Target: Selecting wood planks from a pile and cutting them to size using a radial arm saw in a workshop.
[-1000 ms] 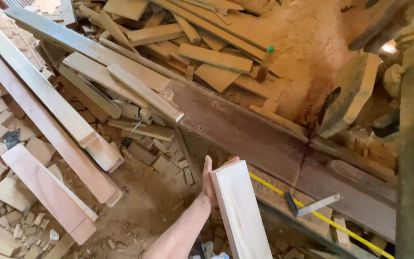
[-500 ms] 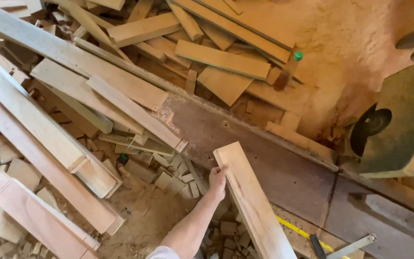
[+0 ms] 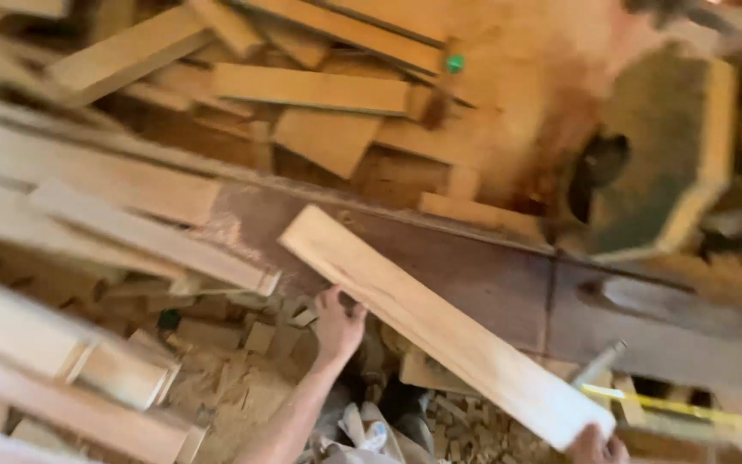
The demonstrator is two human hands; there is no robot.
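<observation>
A long pale wooden plank (image 3: 440, 322) lies slanted across a dark, sawdust-covered bench (image 3: 508, 283). My left hand (image 3: 337, 325) grips the plank's left edge near its far end. At the bottom edge my right hand (image 3: 596, 447) holds the near end; only its knuckles show. The plank's far end (image 3: 307, 228) rests on the bench top.
Piles of planks and offcuts (image 3: 311, 90) fill the back and left. A stack of long boards (image 3: 88, 215) lies at left. A dark octagonal guard (image 3: 654, 163) sits at right. A yellow tape measure (image 3: 672, 404) lies on the bench by the near end. Wood scraps (image 3: 242, 378) cover the floor.
The plank has swung from near upright along my view to a flatter slant across the bench, its far end moving left. My right hand has come into view at its near end.
</observation>
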